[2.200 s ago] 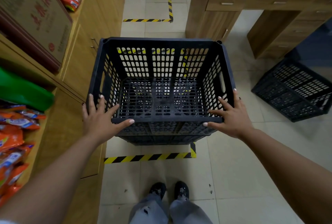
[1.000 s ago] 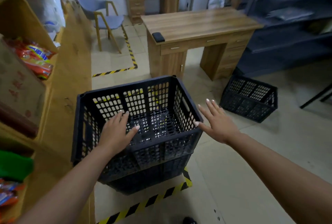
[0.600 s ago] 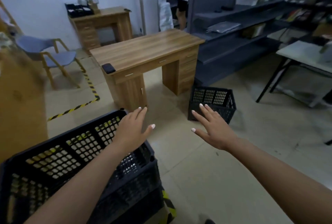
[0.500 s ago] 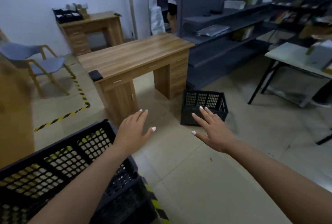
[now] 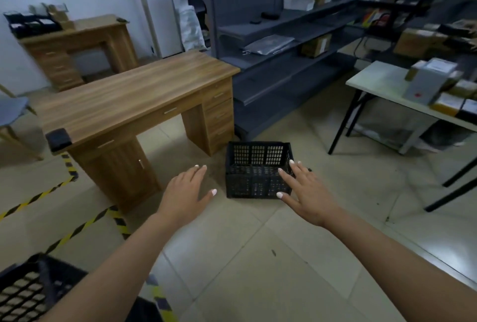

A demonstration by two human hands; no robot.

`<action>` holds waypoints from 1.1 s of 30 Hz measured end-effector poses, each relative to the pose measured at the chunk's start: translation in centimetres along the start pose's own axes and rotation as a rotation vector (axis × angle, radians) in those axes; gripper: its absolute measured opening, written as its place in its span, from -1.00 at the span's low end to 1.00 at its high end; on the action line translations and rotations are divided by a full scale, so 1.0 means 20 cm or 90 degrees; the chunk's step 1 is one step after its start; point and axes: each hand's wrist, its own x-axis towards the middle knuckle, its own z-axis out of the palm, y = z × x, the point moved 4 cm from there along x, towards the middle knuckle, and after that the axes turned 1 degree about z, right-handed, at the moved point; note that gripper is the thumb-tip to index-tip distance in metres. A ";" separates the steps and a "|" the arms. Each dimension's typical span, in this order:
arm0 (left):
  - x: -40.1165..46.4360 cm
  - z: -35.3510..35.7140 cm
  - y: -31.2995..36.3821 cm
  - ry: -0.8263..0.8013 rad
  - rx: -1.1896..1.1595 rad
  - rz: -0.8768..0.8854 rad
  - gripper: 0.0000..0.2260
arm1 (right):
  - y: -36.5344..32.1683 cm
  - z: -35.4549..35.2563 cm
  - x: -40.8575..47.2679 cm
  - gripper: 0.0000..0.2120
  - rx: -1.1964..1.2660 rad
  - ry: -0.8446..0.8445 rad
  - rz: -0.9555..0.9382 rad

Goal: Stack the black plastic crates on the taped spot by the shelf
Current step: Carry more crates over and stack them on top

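Reaching is under way toward a loose black crate (image 5: pixel 258 169) on the floor at 12 o'clock, just beside the wooden desk (image 5: pixel 134 99). Both hands — left hand (image 5: pixel 184 192) and right hand (image 5: pixel 305 190) — are held out with fingers spread, grasping nothing. A stacked crate (image 5: pixel 28 293) is seen at 7 o'clock beside the striped floor tape (image 5: pixel 77 230). At least one crate is judged left to fetch.

One view only — a wide-angle camera on the person's head, looking forward and down across the floor (image 5: pixel 258 257) toward the desk (image 5: pixel 134 99) and grey shelving (image 5: pixel 284 45) — nearest at the forearms, the room's far side distant.
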 end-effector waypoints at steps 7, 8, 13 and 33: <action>0.70 0.12 -0.03 -0.018 0.000 0.034 -0.37 | 0.31 0.04 0.54 0.12 0.025 -0.014 0.042; 0.81 0.13 -0.04 -0.022 -0.001 0.039 -0.37 | 0.36 0.05 0.63 0.11 0.029 -0.017 0.052; 1.32 0.20 -0.08 -0.065 0.000 0.054 -0.37 | 0.57 0.07 1.02 0.11 0.035 -0.033 0.106; 2.93 0.68 0.03 -0.200 0.005 -0.056 -0.35 | 1.65 0.36 2.54 -0.06 0.060 -0.191 0.095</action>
